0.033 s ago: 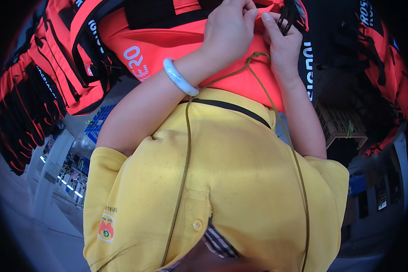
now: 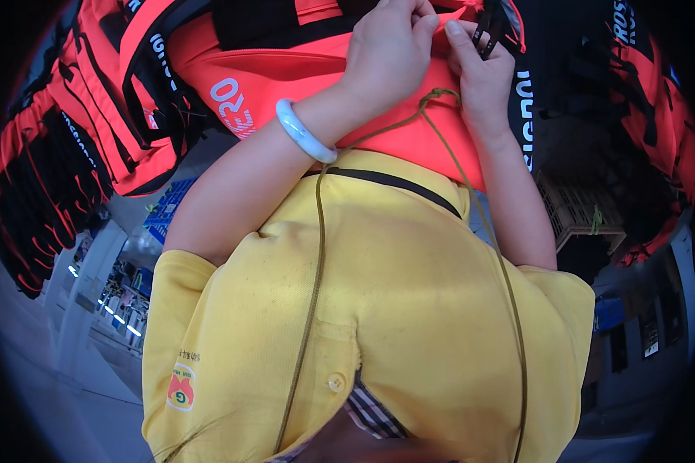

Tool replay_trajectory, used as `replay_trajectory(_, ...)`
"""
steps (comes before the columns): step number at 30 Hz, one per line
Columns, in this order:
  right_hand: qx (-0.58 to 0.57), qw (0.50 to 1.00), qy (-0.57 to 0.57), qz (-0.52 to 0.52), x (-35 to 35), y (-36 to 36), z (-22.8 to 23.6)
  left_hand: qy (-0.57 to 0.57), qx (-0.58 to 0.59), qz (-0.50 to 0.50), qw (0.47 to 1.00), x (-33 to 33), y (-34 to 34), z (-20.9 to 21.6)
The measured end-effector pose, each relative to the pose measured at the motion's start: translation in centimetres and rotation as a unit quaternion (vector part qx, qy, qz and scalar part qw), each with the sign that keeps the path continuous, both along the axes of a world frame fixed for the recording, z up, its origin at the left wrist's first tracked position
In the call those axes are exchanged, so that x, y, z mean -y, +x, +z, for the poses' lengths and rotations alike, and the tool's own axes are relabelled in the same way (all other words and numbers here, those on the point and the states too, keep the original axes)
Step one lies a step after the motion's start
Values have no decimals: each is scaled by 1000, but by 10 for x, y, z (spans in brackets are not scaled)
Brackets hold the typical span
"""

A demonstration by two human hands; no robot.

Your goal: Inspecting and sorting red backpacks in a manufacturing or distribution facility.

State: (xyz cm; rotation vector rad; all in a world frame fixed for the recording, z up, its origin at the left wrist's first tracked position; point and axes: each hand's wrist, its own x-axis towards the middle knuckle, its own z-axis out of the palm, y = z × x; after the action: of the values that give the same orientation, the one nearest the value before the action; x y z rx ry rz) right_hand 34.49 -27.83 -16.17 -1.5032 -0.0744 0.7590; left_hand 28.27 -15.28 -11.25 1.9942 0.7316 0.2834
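A bright red-orange and black bag [image 2: 286,77] with pale lettering lies in front of my body at the top of the view. Over it, my left hand [image 2: 390,50] is closed in a pinch, its fingertips partly cut off by the upper edge; what they hold is hidden. Close beside it, my right hand [image 2: 483,73] pinches red fabric of the bag between thumb and finger. A slim black item [image 2: 483,38] passes by the right fingers; its kind I cannot make out. An olive cord [image 2: 439,94], knotted near the right wrist, hangs over my yellow shirt.
More red and black bags [image 2: 93,100] hang or stack on the left, and others [image 2: 656,116] are at the far right. A blue crate [image 2: 170,208] stands behind my left elbow, and a slatted crate [image 2: 583,208] stands beyond my right forearm.
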Motion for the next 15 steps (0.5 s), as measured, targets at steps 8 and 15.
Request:
replay_trajectory(8, -35, 999, 11, 2, 0, 4, -1, -145, -51, 5, 988, -7, 0, -1)
replay_trajectory(15, -37, 999, 5, 7, 1, 6, -1, 41, 206, -29, 977, -6, -7, -18)
